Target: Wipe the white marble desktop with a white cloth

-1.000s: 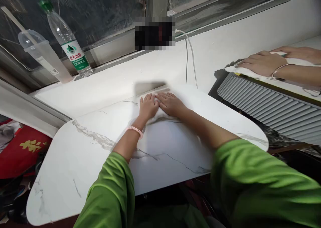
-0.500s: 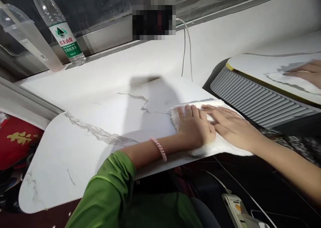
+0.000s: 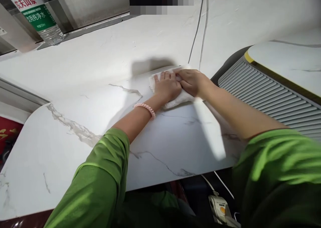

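Both of my hands press on a white cloth at the far right corner of a white marble-patterned table top. My left hand lies flat on the cloth with its fingers stretched out; a pink bead bracelet is on that wrist. My right hand rests beside it, fingers curled down onto the cloth's right part. Green sleeves cover both my upper arms.
A water bottle with a green label stands on the white window sill at top left. Two white cables run down the sill. A ribbed grey panel and a second table top lie to the right. A power strip sits below.
My hands slid the cloth from the table's right edge back to its far right corner. The other person's hand on the second table has left the view.
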Tool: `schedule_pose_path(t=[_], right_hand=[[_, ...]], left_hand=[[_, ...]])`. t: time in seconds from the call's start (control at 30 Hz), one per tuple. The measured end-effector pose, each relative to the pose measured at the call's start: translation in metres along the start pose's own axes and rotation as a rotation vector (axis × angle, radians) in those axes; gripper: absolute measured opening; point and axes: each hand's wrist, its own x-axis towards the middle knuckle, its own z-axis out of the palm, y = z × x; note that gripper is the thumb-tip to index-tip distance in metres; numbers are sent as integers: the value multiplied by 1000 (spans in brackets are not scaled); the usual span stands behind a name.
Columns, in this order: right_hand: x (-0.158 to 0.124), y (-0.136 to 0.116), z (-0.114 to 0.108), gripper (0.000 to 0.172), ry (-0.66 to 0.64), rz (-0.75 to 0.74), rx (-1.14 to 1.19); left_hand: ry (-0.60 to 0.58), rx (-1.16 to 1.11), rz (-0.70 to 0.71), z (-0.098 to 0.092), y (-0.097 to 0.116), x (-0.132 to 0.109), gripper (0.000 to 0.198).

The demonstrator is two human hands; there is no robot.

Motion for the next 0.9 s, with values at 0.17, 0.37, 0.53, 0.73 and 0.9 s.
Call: schedule_pose_path(t=[0.17, 0.37, 0.53, 0.73, 0.9], right_hand=[[44, 9, 17, 50, 46, 16, -25], [49, 14, 27, 52, 96, -7, -52], [22, -4, 25, 54, 85, -39, -69], [-53, -62, 15, 53, 97, -70, -55], [-136, -124, 5, 53, 130, -75, -21]], left_hand=[[57, -2, 7, -4, -26, 34, 52], [57, 1, -2, -2, -31, 37, 51], [-3, -4, -13, -5, -27, 6, 54], [-28, -18, 30, -9, -18, -86, 56], [-25, 2, 127, -10, -9, -178, 57]])
